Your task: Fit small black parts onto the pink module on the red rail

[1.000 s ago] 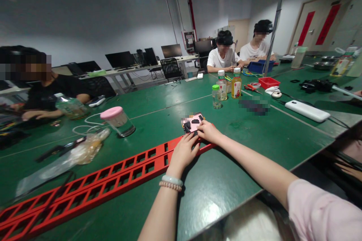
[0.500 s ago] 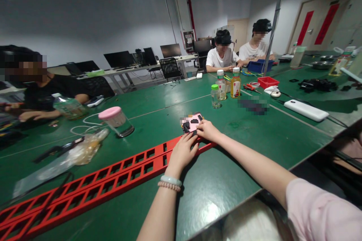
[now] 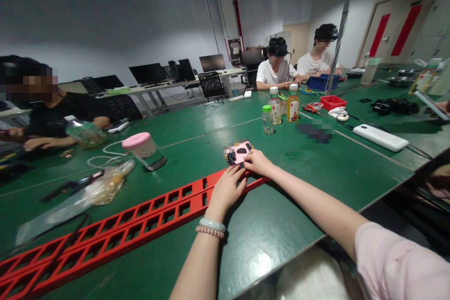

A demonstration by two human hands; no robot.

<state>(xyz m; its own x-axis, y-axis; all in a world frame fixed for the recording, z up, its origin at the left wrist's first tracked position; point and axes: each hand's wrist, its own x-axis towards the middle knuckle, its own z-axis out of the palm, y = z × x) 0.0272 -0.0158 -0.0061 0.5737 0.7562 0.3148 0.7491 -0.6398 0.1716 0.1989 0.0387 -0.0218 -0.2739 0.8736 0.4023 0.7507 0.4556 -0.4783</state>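
Observation:
A small flat pink thing with black pieces on it (image 3: 242,151) lies at the far end of a red ladder-like frame (image 3: 190,204) on the green table; its exact kind I cannot make out. My left hand (image 3: 228,188) rests over the frame, fingers stretched forward, their tips at the pink thing's near edge. At the right edge of the pink thing is my right hand (image 3: 259,163), its fingers bent and pressed together on it. The fingertips of both hands almost meet. A bangle and a beaded bracelet (image 3: 210,231) circle my left wrist.
Left of my hands stands a pink-lidded jar (image 3: 144,151), beside a clear plastic bag (image 3: 80,199). Drink bottles (image 3: 292,103), a red tray (image 3: 333,102) and a white power bank (image 3: 380,137) are farther right. Several people sit around the green table (image 3: 288,211).
My hands and the pink thing look unmoved. At the far right edge, a white slab has shifted its tilt, and part of another person's hand now shows beside it.

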